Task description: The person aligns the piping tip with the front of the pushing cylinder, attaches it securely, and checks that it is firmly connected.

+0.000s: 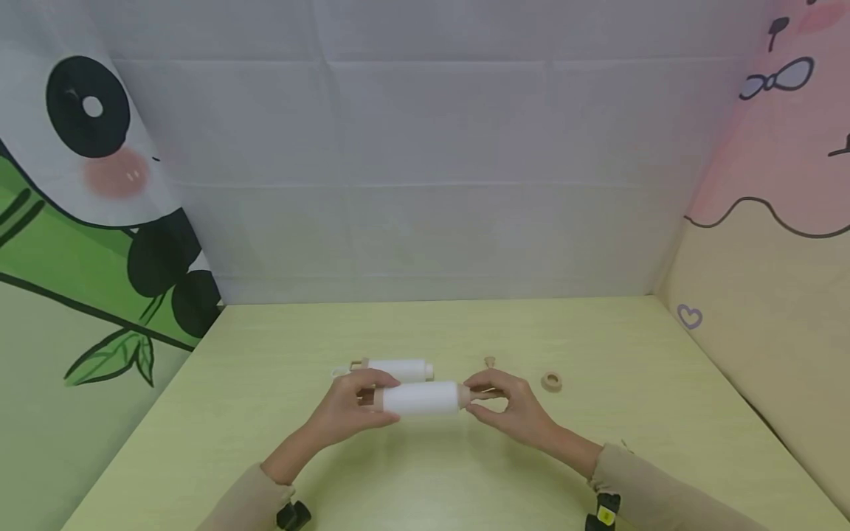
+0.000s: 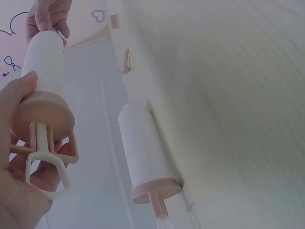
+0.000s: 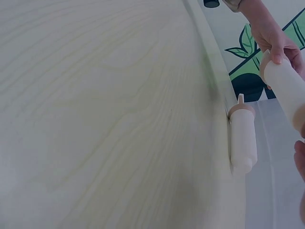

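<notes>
My left hand (image 1: 348, 405) grips the back end of a white piping syringe (image 1: 420, 399), held level above the table. In the left wrist view, its tan end cap (image 2: 43, 114), frame-like grips and white plunger handle (image 2: 50, 179) show between the thumb and fingers. At the front end, my right hand (image 1: 511, 404) pinches a slim tan nozzle (image 1: 488, 394) between thumb and fingers, right at the syringe's tan collar (image 1: 464, 396). The right wrist view catches only part of the right fingertips, at its right edge.
A second white syringe (image 1: 398, 369) with a tan cap lies on the table (image 1: 425, 324) just behind the held one. Farther right are a small tan nozzle (image 1: 489, 362) and a tan ring (image 1: 551, 381). Printed cloth walls (image 1: 438, 147) surround the table's back and sides.
</notes>
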`<act>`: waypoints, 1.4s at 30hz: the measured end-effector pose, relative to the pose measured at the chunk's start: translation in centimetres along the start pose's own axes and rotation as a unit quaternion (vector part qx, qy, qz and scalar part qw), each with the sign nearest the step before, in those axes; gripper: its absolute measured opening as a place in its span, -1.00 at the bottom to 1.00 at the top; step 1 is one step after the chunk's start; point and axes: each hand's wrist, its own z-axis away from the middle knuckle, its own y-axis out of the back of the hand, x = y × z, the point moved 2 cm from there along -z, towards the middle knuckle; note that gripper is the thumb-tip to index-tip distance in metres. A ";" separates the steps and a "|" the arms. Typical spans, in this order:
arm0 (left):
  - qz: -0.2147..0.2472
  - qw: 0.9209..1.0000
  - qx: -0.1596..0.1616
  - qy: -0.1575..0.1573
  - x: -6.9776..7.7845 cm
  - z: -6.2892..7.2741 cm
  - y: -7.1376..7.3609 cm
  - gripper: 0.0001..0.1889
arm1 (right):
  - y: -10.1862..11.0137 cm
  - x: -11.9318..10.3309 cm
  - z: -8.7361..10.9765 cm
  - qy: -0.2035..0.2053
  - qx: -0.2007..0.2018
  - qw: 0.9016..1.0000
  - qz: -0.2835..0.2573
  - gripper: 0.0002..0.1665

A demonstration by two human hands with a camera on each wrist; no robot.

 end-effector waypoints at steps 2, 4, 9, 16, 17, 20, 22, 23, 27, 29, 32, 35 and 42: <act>-0.001 1.000 -0.001 -0.006 0.0 0.0 0.0 -0.60 | 0.0 -0.1 0.1 0.000 0.000 1.000 0.004 -0.69; 0.000 1.000 -0.001 -0.015 0.1 0.1 0.0 -0.60 | 0.0 -0.1 0.1 0.004 0.000 1.000 0.004 -0.70; 0.003 1.000 -0.002 -0.027 0.2 0.1 0.0 -0.60 | 0.0 -0.2 0.1 0.021 0.004 1.000 -0.010 -0.67; -0.001 1.000 0.000 -0.026 0.3 0.1 0.0 -0.61 | 0.0 -0.4 0.0 0.067 0.009 0.998 0.001 -0.62; 0.000 1.000 0.001 -0.026 0.4 0.0 0.0 -0.61 | 0.1 -0.5 -0.1 0.071 0.008 0.997 0.003 -0.61; 0.003 1.000 0.002 -0.025 0.5 0.0 0.0 -0.60 | 0.2 -0.6 -0.2 0.078 0.002 0.997 0.005 -0.57; 0.004 1.000 0.003 -0.026 0.5 0.0 0.0 -0.60 | 0.3 -0.8 -0.2 0.077 -0.002 0.997 0.010 -0.56; 0.005 1.000 0.004 -0.026 0.5 0.0 0.0 -0.60 | 0.3 -0.8 -0.2 0.076 -0.003 0.997 0.011 -0.56; 0.002 0.999 0.007 -0.035 0.7 0.1 0.0 -0.60 | 0.5 -1.0 -0.3 0.067 -0.010 0.997 0.026 -0.59; -0.003 0.999 0.007 -0.044 0.8 0.2 -0.1 -0.61 | 0.5 -1.1 -0.3 0.059 -0.014 0.998 0.027 -0.62; -0.012 0.998 0.005 -0.056 0.9 0.2 -0.1 -0.61 | 0.6 -1.2 -0.2 0.057 -0.020 0.998 0.029 -0.65; -0.014 0.998 0.002 -0.060 1.0 0.2 -0.1 -0.61 | 0.6 -1.2 -0.2 0.075 -0.019 0.997 0.028 -0.61; -0.010 0.999 0.004 -0.053 0.9 0.2 0.0 -0.61 | 0.3 -1.1 -0.3 0.108 -0.008 0.994 -0.001 -0.57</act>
